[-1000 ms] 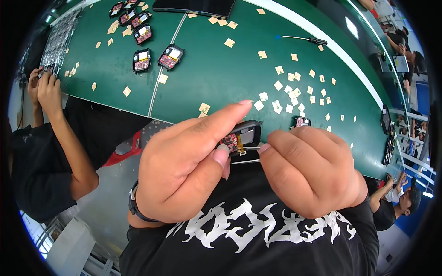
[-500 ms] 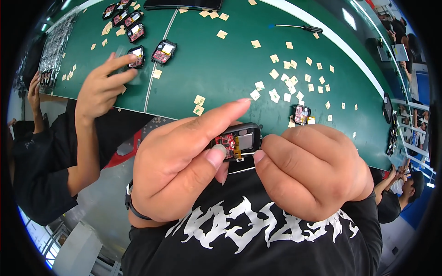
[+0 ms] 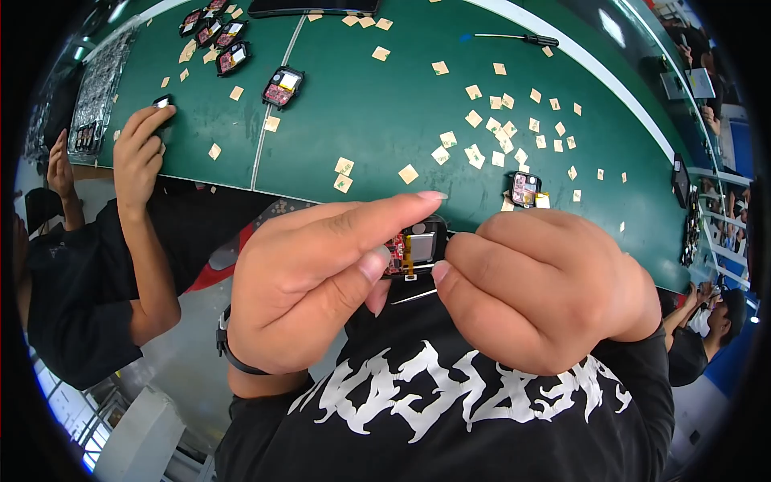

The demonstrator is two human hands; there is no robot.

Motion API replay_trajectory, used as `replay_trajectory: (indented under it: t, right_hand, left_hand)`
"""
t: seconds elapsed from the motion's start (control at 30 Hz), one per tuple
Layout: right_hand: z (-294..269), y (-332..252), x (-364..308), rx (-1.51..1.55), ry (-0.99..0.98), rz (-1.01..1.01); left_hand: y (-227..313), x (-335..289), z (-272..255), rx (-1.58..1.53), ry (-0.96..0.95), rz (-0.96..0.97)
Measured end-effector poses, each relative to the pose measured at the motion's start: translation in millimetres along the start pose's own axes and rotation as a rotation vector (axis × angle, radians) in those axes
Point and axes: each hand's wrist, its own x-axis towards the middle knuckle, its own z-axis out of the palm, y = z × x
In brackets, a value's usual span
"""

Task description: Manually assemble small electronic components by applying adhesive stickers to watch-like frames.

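Observation:
My left hand grips an opened smartwatch case between thumb and fingers. Its black frame holds a red circuit board, an amber flex strip and a grey square part; the thumb covers some of the board. My right hand is pinched closed at the case's right edge. Thin metal prongs, which look like tweezers, run from its fingertips, one below the case. Their grip end is hidden inside the hand. Just beyond my right hand, another opened watch case rests on the green table.
Small cream square stickers lie scattered over the green table. A screwdriver lies at the far side. One watch case stands apart, near several more. At left, a co-worker's hand holds a small dark piece.
The co-worker's hand has moved left across the table, and the watch case it touched is gone from that spot. My two hands keep nearly the same hold on the case.

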Motion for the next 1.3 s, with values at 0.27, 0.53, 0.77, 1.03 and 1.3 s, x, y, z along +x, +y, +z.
replay_trajectory:
  t: [0.27, 0.53, 0.77, 1.03, 1.3]
  right_hand:
    - [0.8, -1.1, 3.2, -0.014, -0.027, -0.015]
    - [-6.6, -5.7, 6.2, -0.06, -0.079, 0.005]
    - [-2.0, -21.7, 1.1, -0.293, 0.121, 0.227]
    - [18.1, -17.4, 3.3, -0.144, 0.239, 0.237]
    - [20.6, -12.3, 0.9, -0.166, 0.233, 0.184]
  left_hand:
    - [6.9, 1.8, 1.7, 0.046, 0.016, -0.003]
    - [11.0, 3.9, 2.2, 0.091, 0.071, -0.065]
    - [7.0, 2.6, -1.0, 0.159, 0.158, -0.147]
    - [11.2, 5.3, -0.5, -0.028, 0.131, -0.129]
    - [2.9, 5.3, 1.9, 0.228, 0.06, 0.072]
